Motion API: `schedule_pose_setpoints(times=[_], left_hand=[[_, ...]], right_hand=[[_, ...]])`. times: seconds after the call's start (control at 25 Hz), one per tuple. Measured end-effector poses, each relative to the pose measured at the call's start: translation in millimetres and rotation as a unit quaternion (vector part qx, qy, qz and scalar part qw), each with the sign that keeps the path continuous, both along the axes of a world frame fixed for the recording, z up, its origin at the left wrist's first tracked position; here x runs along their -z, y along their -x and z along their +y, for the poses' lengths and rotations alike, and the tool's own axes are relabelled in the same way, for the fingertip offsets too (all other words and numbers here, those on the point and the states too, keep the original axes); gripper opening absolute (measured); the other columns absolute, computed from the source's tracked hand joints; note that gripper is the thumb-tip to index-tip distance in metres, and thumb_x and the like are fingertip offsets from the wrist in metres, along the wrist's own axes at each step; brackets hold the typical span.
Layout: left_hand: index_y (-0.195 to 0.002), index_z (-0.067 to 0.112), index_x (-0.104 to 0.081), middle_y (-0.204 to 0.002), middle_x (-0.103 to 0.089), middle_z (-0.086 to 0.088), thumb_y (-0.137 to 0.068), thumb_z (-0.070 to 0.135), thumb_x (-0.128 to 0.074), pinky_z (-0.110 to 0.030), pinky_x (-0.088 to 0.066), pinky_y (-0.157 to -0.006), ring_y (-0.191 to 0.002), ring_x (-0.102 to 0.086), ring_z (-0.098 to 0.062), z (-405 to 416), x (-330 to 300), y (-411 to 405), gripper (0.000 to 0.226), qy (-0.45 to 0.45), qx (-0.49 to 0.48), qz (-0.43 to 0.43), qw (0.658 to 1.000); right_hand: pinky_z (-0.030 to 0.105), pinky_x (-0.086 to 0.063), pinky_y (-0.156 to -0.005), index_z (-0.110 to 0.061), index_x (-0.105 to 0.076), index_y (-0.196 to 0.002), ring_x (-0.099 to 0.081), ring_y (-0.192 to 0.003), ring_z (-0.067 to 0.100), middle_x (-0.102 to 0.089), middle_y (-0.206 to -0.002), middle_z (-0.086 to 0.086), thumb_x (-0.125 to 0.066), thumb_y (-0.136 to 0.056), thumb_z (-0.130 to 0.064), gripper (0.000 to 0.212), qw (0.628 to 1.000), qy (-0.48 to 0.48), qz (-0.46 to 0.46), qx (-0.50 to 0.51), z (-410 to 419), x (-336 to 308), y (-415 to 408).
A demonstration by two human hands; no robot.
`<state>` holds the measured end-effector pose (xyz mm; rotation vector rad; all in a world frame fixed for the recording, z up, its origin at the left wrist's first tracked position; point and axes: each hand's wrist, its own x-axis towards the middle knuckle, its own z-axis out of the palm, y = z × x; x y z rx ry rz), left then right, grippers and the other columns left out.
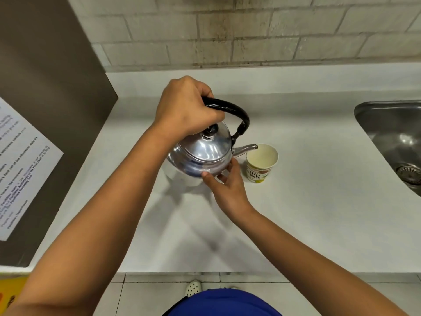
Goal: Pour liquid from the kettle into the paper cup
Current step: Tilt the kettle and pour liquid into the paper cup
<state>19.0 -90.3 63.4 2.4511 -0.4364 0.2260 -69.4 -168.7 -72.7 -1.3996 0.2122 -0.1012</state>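
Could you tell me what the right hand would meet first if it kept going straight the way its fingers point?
The right hand already has its fingertips against the kettle's lower body, so it would press straight into that metal wall. The paper cup stands off to the side of that line.

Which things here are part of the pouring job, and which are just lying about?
Part of the job:
- kettle, tilted with its spout at the cup's rim
- paper cup
- left hand on the black handle
- right hand steadying the kettle's body

Just lying about:
- sink
- printed notice
- counter
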Motion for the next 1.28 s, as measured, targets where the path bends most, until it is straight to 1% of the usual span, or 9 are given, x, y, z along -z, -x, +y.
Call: schedule_pose_setpoints(times=[0.16,0.32,0.48,0.56,0.68,0.84,0.96,1.12,1.28], left_hand=[[-0.045,0.027,-0.053,-0.045,-0.049,0.009,-0.054,0.028,-0.067,-0.017,-0.035,-0.046,-0.054,-0.05,-0.016,-10,-4,3,0.017,-0.052,0.022,-0.02,0.998],[-0.055,0.02,-0.064,-0.047,-0.052,0.004,-0.053,0.026,-0.065,-0.021,-0.039,-0.049,-0.056,-0.053,-0.021,-19,-9,6,0.006,-0.088,0.029,-0.044,0.995],[-0.06,0.02,-0.066,-0.046,-0.048,0.006,-0.053,0.024,-0.065,-0.02,-0.031,-0.044,-0.052,-0.048,-0.019,-25,-15,6,0.008,-0.111,0.039,-0.065,0.991],[-0.06,0.02,-0.066,-0.045,-0.046,0.006,-0.054,0.025,-0.065,-0.02,-0.029,-0.044,-0.052,-0.047,-0.019,-28,-18,6,0.007,-0.117,0.044,-0.072,0.99],[-0.062,0.02,-0.067,-0.045,-0.046,0.007,-0.055,0.024,-0.066,-0.019,-0.03,-0.044,-0.049,-0.045,-0.015,-32,-19,4,0.007,-0.121,0.053,-0.077,0.988],[-0.062,0.02,-0.068,-0.045,-0.046,0.006,-0.055,0.021,-0.066,-0.019,-0.029,-0.044,-0.051,-0.047,-0.018,-39,-21,4,0.008,-0.135,0.058,-0.085,0.985],[-0.061,0.02,-0.066,-0.045,-0.045,0.006,-0.055,0.021,-0.066,-0.019,-0.027,-0.043,-0.054,-0.048,-0.022,-41,-22,4,0.006,-0.148,0.06,-0.09,0.983],[-0.059,0.024,-0.06,-0.045,-0.045,0.005,-0.056,0.022,-0.065,-0.02,-0.025,-0.043,-0.049,-0.044,-0.016,-42,-23,5,0.006,-0.161,0.068,-0.091,0.98],[-0.063,0.017,-0.067,-0.047,-0.047,0.003,-0.056,0.021,-0.063,-0.02,-0.027,-0.043,-0.055,-0.05,-0.025,-43,-24,5,0.009,-0.174,0.068,-0.099,0.977]], right_hand=[[0.004,-0.05,-0.071,-0.014,-0.029,-0.129,-0.052,-0.117,0.025,-0.045,-0.137,0.011,-0.065,-0.08,-0.007,0.061,0.999,-0.034,0.003,0.001,-2,5,-2],[0.008,-0.052,-0.073,-0.015,-0.03,-0.127,-0.053,-0.118,0.026,-0.045,-0.137,0.01,-0.064,-0.08,-0.007,0.059,0.998,-0.058,-0.006,-0.004,-3,8,-5],[0.022,-0.051,-0.087,-0.01,-0.029,-0.129,-0.051,-0.121,0.027,-0.044,-0.138,0.013,-0.063,-0.081,-0.007,0.059,0.997,-0.077,-0.01,-0.017,-2,9,-8],[0.03,-0.046,-0.093,-0.008,-0.028,-0.131,-0.05,-0.122,0.027,-0.044,-0.138,0.014,-0.063,-0.081,-0.007,0.061,0.996,-0.083,-0.009,-0.021,-3,8,-11],[0.036,-0.045,-0.099,-0.007,-0.03,-0.13,-0.049,-0.122,0.028,-0.044,-0.138,0.016,-0.062,-0.081,-0.005,0.059,0.996,-0.082,-0.014,-0.021,-7,6,-14],[0.026,-0.048,-0.093,-0.006,-0.032,-0.128,-0.049,-0.122,0.027,-0.044,-0.137,0.018,-0.061,-0.082,-0.002,0.055,0.997,-0.077,-0.019,-0.02,-9,4,-14],[0.024,-0.047,-0.092,-0.006,-0.032,-0.127,-0.05,-0.119,0.023,-0.045,-0.137,0.017,-0.06,-0.082,-0.002,0.053,0.997,-0.07,-0.019,-0.025,-10,3,-13],[0.009,-0.05,-0.081,-0.012,-0.033,-0.122,-0.054,-0.101,0.002,-0.046,-0.13,0.01,-0.058,-0.083,-0.002,0.047,0.997,-0.063,-0.018,-0.036,-10,2,-12],[0.003,-0.047,-0.07,-0.008,-0.032,-0.124,-0.059,-0.087,-0.013,-0.047,-0.125,0.009,-0.058,-0.083,0.0,0.049,0.998,-0.052,-0.017,-0.039,-9,3,-13]])
